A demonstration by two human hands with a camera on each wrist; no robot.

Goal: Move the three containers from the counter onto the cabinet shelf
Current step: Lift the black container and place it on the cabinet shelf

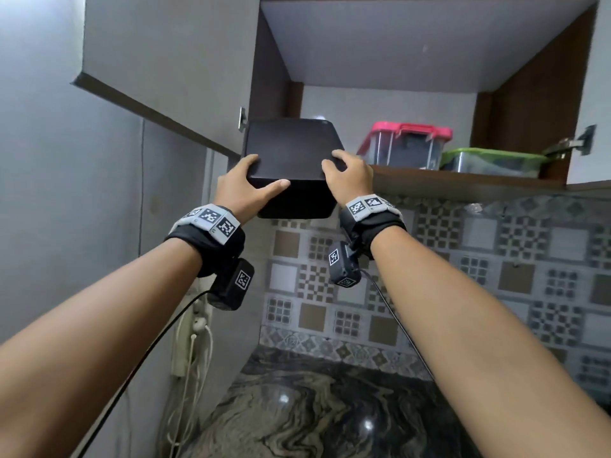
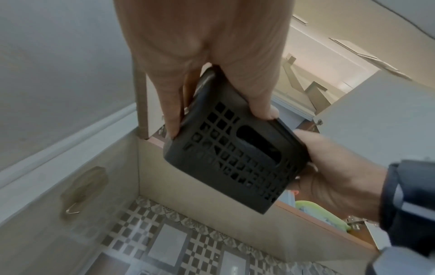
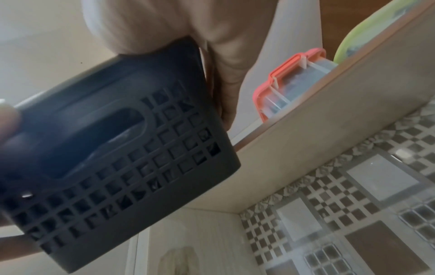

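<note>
A black lattice-sided container [image 1: 292,150] with a flat lid hangs tilted in front of the left end of the cabinet shelf [image 1: 463,183], its base lower than the shelf edge. My left hand [image 1: 261,175] grips its left side, thumb along the front rim. My right hand [image 1: 344,173] grips its right corner. The left wrist view shows the container [image 2: 235,158] pinched by my left hand [image 2: 207,55], with my right hand [image 2: 334,178] opposite. On the shelf stand a pink-lidded clear container [image 1: 401,143] and a green-lidded one [image 1: 492,161], both to the right.
The cabinet's left door [image 1: 165,61] stands open beside the black container. A hinge [image 1: 575,143] juts out at the shelf's right end. Below lie the marbled counter [image 1: 314,408] and patterned wall tiles. A power strip with cables [image 1: 191,335] hangs on the left wall.
</note>
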